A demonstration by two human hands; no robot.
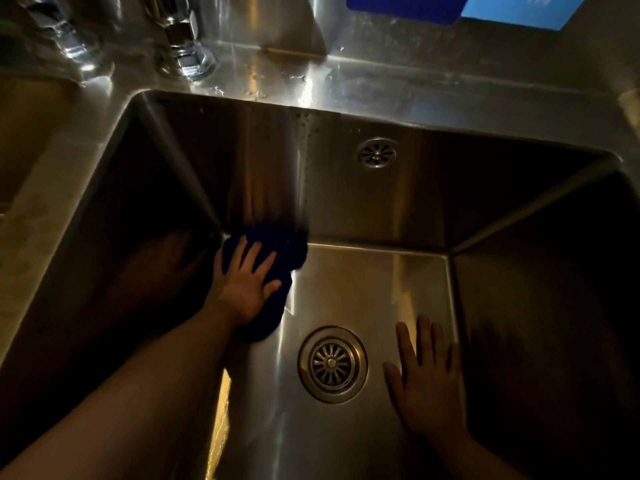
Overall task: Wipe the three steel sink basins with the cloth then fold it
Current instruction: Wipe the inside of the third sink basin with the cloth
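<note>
I look down into one deep steel sink basin (381, 209). A dark blue cloth (289, 252) lies bunched in the basin's far left bottom corner, against the back wall. My left hand (244, 284) presses flat on the cloth with fingers spread. My right hand (429, 379) rests flat and empty on the basin floor, fingers apart, to the right of the round drain strainer (332, 363). The back wall above the cloth shows a wet streak.
An overflow grille (377, 153) sits high on the back wall. Two chrome tap bases (187, 53) stand on the wet rear ledge at upper left. Blue objects (464, 5) lie at the top right. Another basin's edge (31, 140) shows at far left.
</note>
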